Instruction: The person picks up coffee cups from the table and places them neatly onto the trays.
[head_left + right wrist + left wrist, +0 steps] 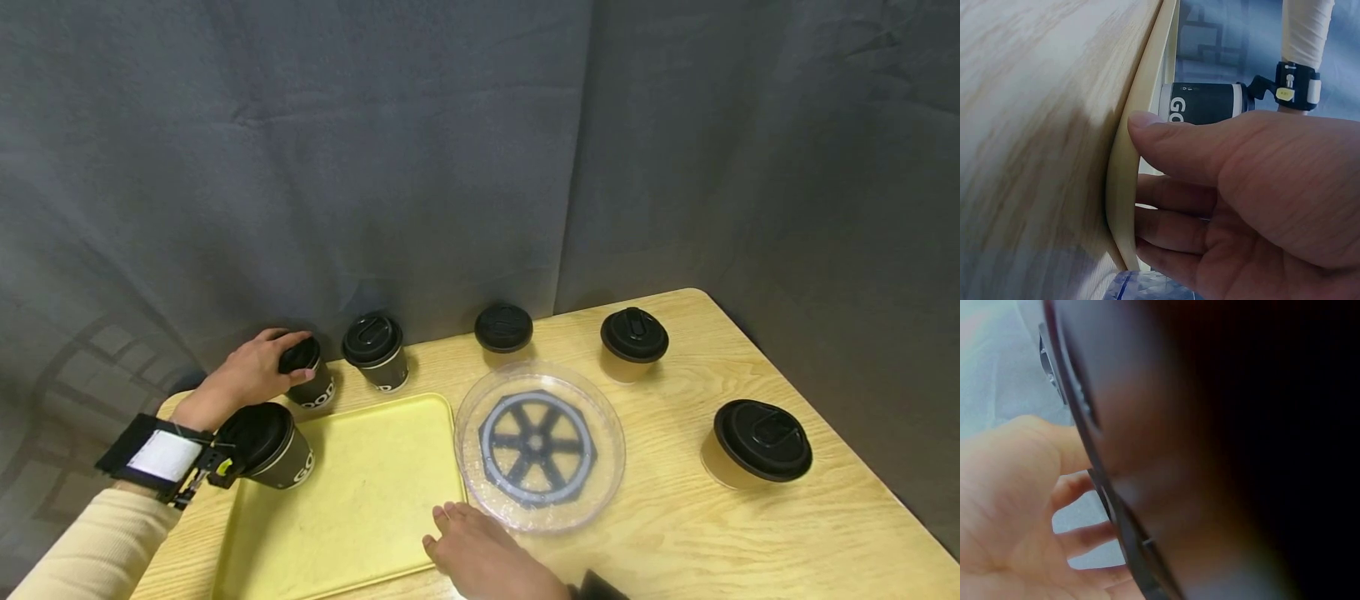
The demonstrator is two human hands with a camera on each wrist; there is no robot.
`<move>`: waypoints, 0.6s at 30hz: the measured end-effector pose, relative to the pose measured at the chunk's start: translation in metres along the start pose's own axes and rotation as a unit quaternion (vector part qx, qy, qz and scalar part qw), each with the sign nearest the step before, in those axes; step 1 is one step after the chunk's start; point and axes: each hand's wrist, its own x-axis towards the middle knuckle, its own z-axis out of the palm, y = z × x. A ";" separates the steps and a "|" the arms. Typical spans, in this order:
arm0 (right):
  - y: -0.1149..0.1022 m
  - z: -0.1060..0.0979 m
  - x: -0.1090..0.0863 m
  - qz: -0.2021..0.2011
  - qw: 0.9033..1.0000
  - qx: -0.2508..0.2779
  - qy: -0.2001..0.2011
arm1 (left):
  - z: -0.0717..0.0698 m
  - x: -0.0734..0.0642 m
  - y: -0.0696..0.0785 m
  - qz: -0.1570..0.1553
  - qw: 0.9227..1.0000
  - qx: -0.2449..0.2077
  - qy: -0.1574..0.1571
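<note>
A dark lidded cup (313, 388) stands at the far left of the worktop (690, 542), just beyond the yellow tray (360, 500). The left hand (255, 371) reaches over it, its grip narrowed around the black lid, thumb on the near side and fingers across the top (the left wrist view is mostly blocked by a dark blur). A larger dark cup (283, 461) stands upright in the tray's far left corner, below the left forearm; a third dark cup (386, 371) sits beyond the far edge, right of the held one.

The right hand (487, 550) is at the tray's near right corner, its grip loosely spread, thumb apart from the fingers and overlapping the rim.

Just right of the tray lies a clear round dish (611, 450) showing a dark six-spoked wheel shape (536, 444). Three tan cups with black lids stand farther out: one beyond the dish (503, 328), one far right (622, 367), one right (727, 467). Grey curtains (300, 167) hang behind.
</note>
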 end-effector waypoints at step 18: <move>-0.001 -0.001 0.002 0.000 1.000 -0.016 0.011 | 0.000 -0.001 -0.001 0.000 1.000 -0.010 -0.005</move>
